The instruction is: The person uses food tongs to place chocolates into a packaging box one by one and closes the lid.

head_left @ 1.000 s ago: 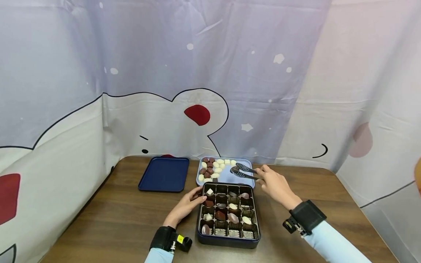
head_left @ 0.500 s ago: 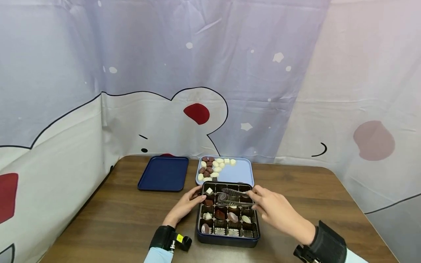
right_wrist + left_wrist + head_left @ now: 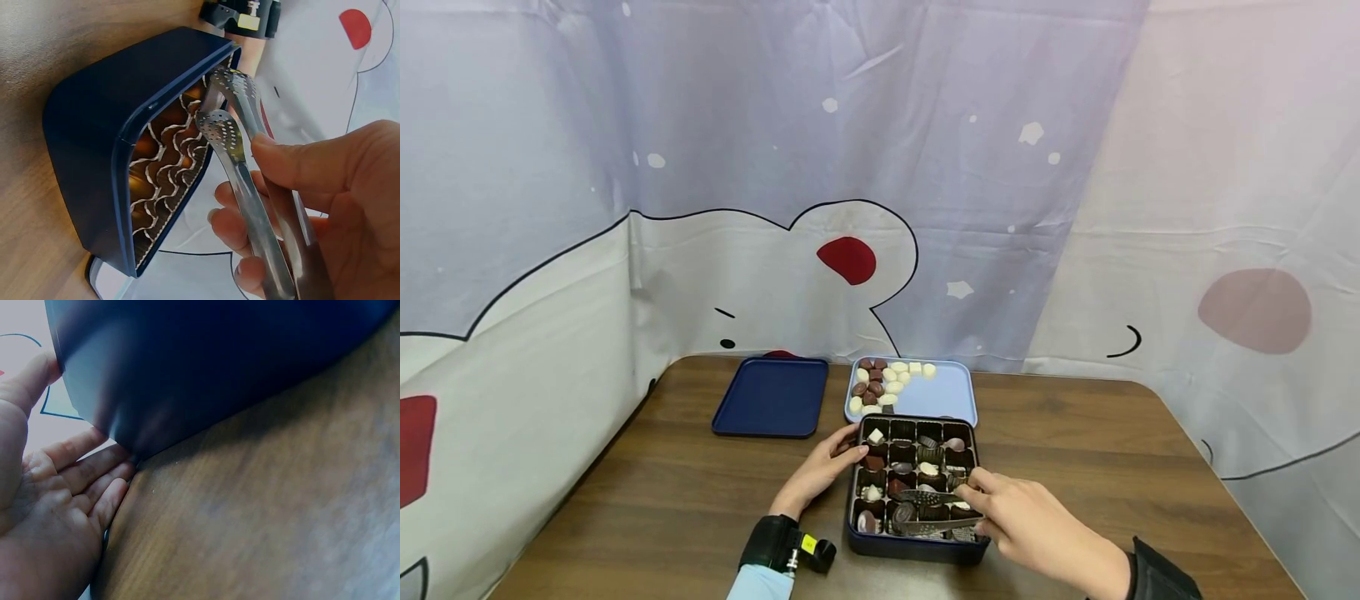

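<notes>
A navy box point(image 3: 917, 547) with a dark divided insert stands on the table, chocolates sitting in many of its compartments. My left hand point(image 3: 822, 468) rests against its left side, thumb at the rim; in the left wrist view extended fingers point(image 3: 84, 465) touch the wall. My right hand point(image 3: 1033, 517) grips perforated metal tongs point(image 3: 250, 197) between thumb and fingers. Their heads reach over the front row of compartments, with a dark round chocolate point(image 3: 903, 513) between them. The tongs cover part of the front rows.
Behind the box lies a light-blue tray point(image 3: 951, 390), white and brown chocolates gathered mostly on its left half. A flat navy lid-like tray point(image 3: 771, 398) sits at the back left. A printed curtain point(image 3: 760, 275) hangs around the table point(image 3: 1097, 433).
My right hand has brought the tongs and dark chocolate from the light-blue tray over the box, then toward its front row. My left hand stays at the box's side.
</notes>
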Demonstrator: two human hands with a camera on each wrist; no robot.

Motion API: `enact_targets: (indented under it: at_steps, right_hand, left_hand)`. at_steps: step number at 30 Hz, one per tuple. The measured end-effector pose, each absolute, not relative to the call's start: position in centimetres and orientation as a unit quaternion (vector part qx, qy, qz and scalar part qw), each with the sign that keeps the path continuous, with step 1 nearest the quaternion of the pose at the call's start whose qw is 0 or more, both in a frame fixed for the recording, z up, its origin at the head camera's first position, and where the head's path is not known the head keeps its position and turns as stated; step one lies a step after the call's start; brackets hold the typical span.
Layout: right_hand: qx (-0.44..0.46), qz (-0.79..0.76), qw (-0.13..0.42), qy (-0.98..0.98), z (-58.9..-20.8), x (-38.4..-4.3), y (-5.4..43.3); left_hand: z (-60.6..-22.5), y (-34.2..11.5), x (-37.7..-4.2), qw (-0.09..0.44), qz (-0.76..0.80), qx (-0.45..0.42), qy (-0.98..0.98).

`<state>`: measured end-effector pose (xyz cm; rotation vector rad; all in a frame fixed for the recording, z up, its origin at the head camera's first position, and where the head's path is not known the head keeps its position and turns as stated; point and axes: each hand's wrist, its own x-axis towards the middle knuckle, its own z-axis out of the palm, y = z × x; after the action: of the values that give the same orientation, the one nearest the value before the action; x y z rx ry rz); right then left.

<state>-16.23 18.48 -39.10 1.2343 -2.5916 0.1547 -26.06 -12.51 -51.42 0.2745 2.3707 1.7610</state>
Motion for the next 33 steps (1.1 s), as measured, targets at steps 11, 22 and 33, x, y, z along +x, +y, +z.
enact_targets:
  at_steps: [11,22,33]
  right_hand:
    - [0.411,0.084,0.136,-0.898,-38.7,-16.9,18.5]
    - [0.335,0.128,0.164,-0.919,-38.1,-21.4,18.1]
    - [0.170,0.133,0.125,-0.968,-40.5,-30.8,20.2]
  left_hand:
    - [-51.4,-12.4,-26.1,0.085,0.594,0.087,0.795]
    - [-51.2,-12.4,-25.8,0.090,0.591,0.087,0.797]
    - [-51.4,-12.5,-25.9,0.093,0.594,0.086,0.794]
